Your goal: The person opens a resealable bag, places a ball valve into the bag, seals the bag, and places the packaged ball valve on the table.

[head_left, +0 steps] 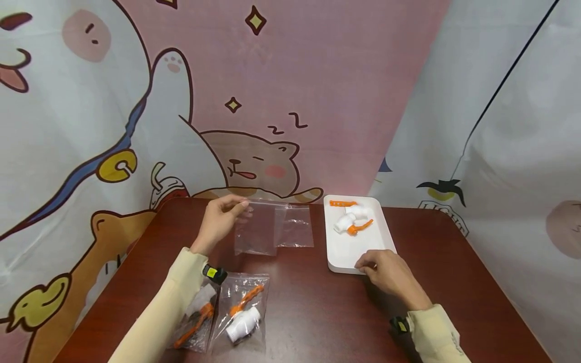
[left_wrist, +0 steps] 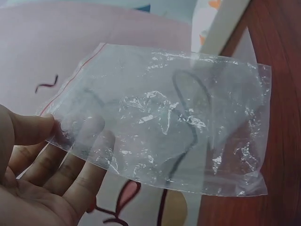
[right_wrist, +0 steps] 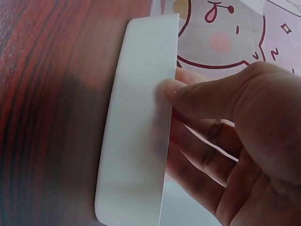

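Note:
My left hand (head_left: 218,221) pinches a clear zip bag (head_left: 257,233) by its top left corner, between thumb and fingers. The left wrist view shows this bag (left_wrist: 155,127) hanging flat, with a red line along its mouth and nothing inside. Over at the right, my right hand (head_left: 391,272) grips the front rim of a white tray (head_left: 347,252), thumb on the outer wall and fingers over the inner side. Toward the tray's back lie white plastic fittings (head_left: 345,222), an orange strip with holes (head_left: 342,203) and a curved orange piece (head_left: 361,227).
Another clear bag (head_left: 297,229) lies behind the held one's right edge. Near the front left are two filled bags, one (head_left: 260,340) with a white fitting and an orange piece, the other (head_left: 199,335) partly behind my left sleeve. A printed cloth (head_left: 345,101) hangs behind the table.

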